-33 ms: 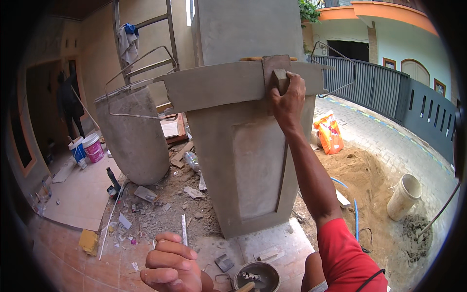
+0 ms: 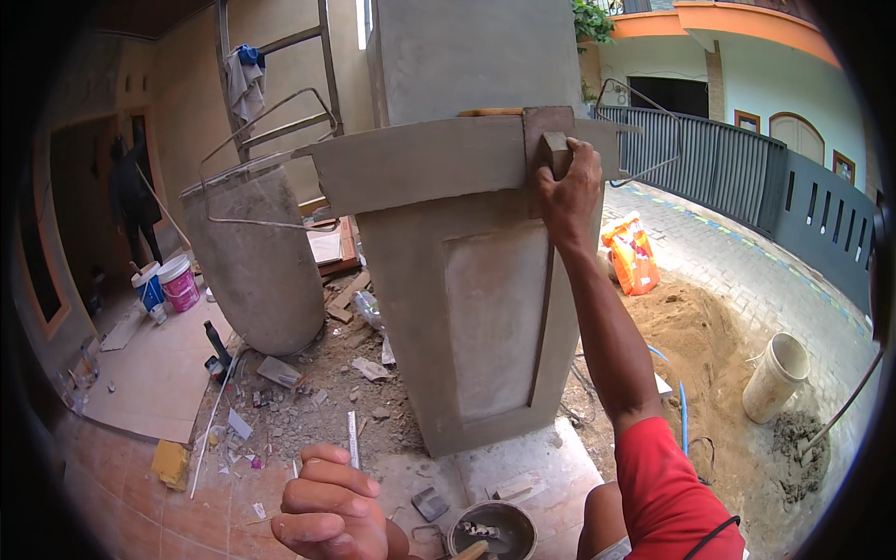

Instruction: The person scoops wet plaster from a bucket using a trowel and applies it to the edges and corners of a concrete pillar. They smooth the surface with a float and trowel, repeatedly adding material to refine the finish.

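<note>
My right hand (image 2: 571, 191) is closed on the block handle of a plastering float (image 2: 548, 123). The float's flat plate stands upright against the front of a grey plastered ledge (image 2: 420, 166), towards its right end. Under the ledge, a plastered pillar (image 2: 401, 308) with a recessed panel (image 2: 495, 327) narrows downward. At the lower edge, my left hand (image 2: 327, 504) hangs with loosely bent, parted fingers and nothing visible in it. Near it on the floor are a bucket (image 2: 495, 530) of grey mix with a tool's handle across it, and a small dark block (image 2: 430, 504).
Bent metal rods (image 2: 271, 224) jut from both sides of the ledge. A tall grey planter-like vessel (image 2: 257, 271) stands left, among rubble (image 2: 373, 411). Sand (image 2: 700, 345), a blue hose (image 2: 683, 411), a white bucket (image 2: 777, 378) and an orange sack (image 2: 632, 257) lie right. A person (image 2: 135, 201) stands far left.
My right hand has slid the float a short way to the right along the ledge. The left hand has hardly moved.
</note>
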